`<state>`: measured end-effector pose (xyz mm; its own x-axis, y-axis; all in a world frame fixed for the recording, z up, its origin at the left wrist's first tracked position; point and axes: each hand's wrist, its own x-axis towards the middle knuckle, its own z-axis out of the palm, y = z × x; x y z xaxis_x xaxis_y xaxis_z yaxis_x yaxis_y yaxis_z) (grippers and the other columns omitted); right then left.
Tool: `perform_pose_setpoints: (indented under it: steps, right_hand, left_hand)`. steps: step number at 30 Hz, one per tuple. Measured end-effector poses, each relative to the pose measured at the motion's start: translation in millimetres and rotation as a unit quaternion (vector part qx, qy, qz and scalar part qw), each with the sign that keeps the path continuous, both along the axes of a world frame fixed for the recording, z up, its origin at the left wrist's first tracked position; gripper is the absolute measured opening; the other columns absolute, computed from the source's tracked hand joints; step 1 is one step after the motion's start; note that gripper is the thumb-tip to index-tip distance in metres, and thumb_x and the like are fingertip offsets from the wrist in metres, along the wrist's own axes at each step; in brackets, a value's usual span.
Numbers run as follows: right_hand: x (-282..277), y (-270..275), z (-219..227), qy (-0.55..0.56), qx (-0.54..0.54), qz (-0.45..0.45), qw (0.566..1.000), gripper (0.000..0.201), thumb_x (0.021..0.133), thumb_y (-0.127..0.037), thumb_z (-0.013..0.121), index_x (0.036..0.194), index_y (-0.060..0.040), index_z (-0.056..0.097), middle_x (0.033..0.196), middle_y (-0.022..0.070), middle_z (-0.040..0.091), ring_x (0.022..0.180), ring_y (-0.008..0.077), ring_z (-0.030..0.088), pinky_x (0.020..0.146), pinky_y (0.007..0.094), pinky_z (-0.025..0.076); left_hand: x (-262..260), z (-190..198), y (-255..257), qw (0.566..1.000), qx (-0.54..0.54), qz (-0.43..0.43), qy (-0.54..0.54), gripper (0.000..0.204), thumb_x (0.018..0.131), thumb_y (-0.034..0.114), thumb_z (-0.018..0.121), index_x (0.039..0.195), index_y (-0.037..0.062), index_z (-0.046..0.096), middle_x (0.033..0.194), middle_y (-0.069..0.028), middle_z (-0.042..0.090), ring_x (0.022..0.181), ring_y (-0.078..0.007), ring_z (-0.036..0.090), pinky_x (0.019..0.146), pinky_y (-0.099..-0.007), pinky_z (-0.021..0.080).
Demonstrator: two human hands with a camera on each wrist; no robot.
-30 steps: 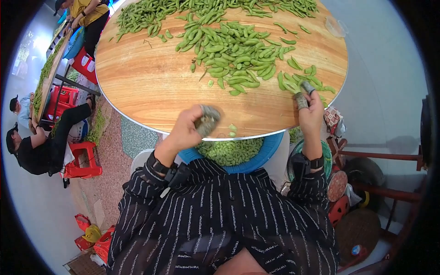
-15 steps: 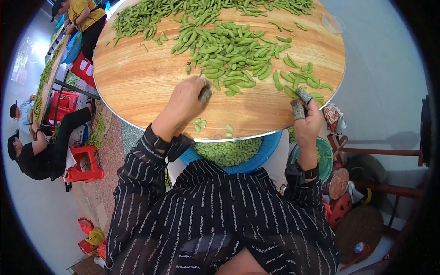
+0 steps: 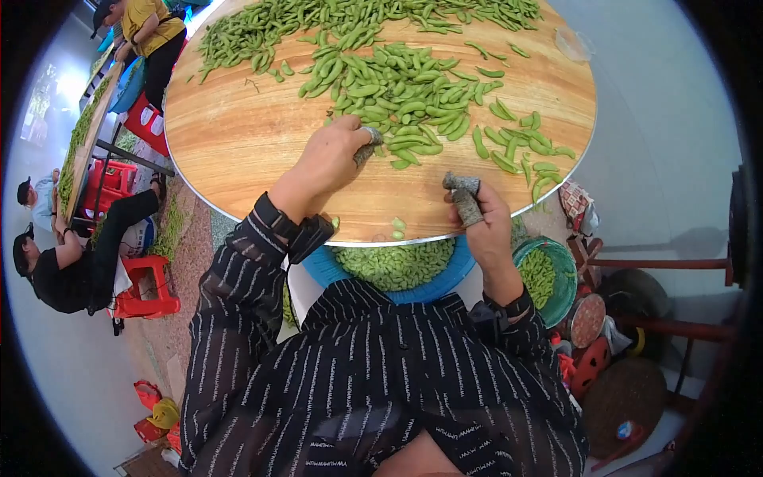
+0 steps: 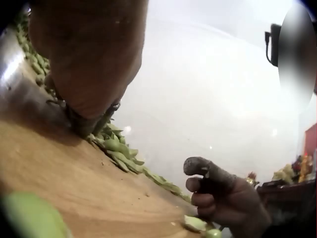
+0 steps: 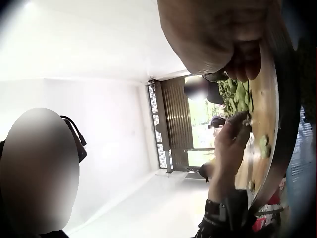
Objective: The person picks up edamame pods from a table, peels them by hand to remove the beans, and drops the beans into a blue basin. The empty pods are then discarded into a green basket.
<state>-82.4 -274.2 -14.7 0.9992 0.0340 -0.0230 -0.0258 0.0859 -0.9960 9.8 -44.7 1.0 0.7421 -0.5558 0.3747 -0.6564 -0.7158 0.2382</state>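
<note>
My left hand (image 3: 324, 163) reaches over the wooden round table (image 3: 238, 159); its grey-wrapped fingertips meet the near edge of the green pod pile (image 3: 405, 95). In the left wrist view those fingers (image 4: 86, 126) point down at the pods (image 4: 119, 148); whether they pinch one is hidden. Over the table's front edge is my right hand (image 3: 485, 222), its thumb and a finger wrapped in grey and bent, with no pod visible between them. Shelled beans (image 3: 398, 230) lie between the hands near the rim. A smaller group of pods (image 3: 509, 143) lies on the right.
Below the table edge sits a blue basin (image 3: 322, 266) of shelled beans, with a green basket (image 3: 568, 274) of pods to its right. A clear cup (image 3: 574, 44) stands at the table's right rim. People and red stools (image 3: 147, 286) are at the left.
My right hand has moved left from the smaller pod group, uncovering pods there. My left hand has gone from the front edge up to the pile. Loose beans appeared beside its wrist and are now mostly covered.
</note>
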Motion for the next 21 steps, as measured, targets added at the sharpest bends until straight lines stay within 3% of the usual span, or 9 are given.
perform_pose_setpoints:
  steps: [6,16,17,18,20,21]
  right_hand:
    - [2.6,14.6,0.3,-0.007,-0.040,0.025,0.999,0.023,0.078,0.000,0.053,0.100,0.0041,0.053,0.087,0.0024,0.058,0.079,0.0080,0.051,0.072,0.0205,0.042]
    - [4.4,27.3,-0.3,-0.007,-0.011,0.075,0.997,0.026,0.077,0.001,0.050,0.103,0.0048,0.052,0.089,0.0023,0.056,0.081,0.0076,0.050,0.073,0.0201,0.041]
    - [3.4,28.6,-1.7,-0.018,-0.015,0.073,0.997,0.024,0.079,-0.001,0.050,0.103,0.0017,0.053,0.083,-0.0004,0.055,0.072,0.0056,0.048,0.066,0.0185,0.040]
    - [3.4,29.0,-2.3,-0.030,-0.019,0.069,0.997,0.023,0.081,-0.004,0.049,0.103,-0.0014,0.055,0.077,-0.0030,0.054,0.063,0.0036,0.046,0.058,0.0169,0.039]
    - [2.2,28.5,2.5,-0.006,-0.010,0.082,0.997,0.025,0.080,-0.002,0.048,0.104,0.0003,0.053,0.079,-0.0017,0.055,0.067,0.0045,0.047,0.061,0.0174,0.040]
    - [1.6,28.7,5.8,0.018,-0.001,0.099,0.995,0.027,0.079,0.001,0.047,0.105,0.0021,0.051,0.081,-0.0003,0.055,0.071,0.0054,0.049,0.064,0.0180,0.041]
  left_hand:
    - [-4.5,-2.5,-5.0,0.999,-0.008,0.025,0.025,0.011,0.067,0.005,0.057,0.077,0.0016,0.055,0.077,-0.0144,0.048,0.072,-0.0334,0.050,0.060,-0.0401,0.041]
    - [-1.0,-0.5,-6.4,0.997,0.016,0.015,0.072,0.017,0.068,0.006,0.057,0.084,0.0014,0.054,0.079,-0.0150,0.050,0.076,-0.0341,0.049,0.063,-0.0403,0.041]
    - [-4.4,1.2,-7.1,0.997,0.016,0.014,0.072,0.017,0.068,0.006,0.057,0.084,0.0014,0.054,0.079,-0.0150,0.050,0.076,-0.0341,0.049,0.063,-0.0403,0.041]
    - [-11.4,5.8,-9.0,0.995,-0.016,0.026,0.091,0.017,0.070,0.005,0.057,0.086,0.0011,0.053,0.078,-0.0132,0.052,0.074,-0.0304,0.051,0.062,-0.0373,0.042]
    - [-23.0,5.8,-11.1,0.992,-0.048,0.036,0.113,0.017,0.072,0.005,0.057,0.088,0.0009,0.053,0.077,-0.0113,0.054,0.072,-0.0268,0.054,0.060,-0.0343,0.043]
    - [-28.3,3.7,-10.2,0.938,-0.216,0.013,0.271,0.015,0.074,0.004,0.056,0.088,0.0011,0.053,0.076,-0.0084,0.056,0.068,-0.0204,0.054,0.057,-0.0296,0.043]
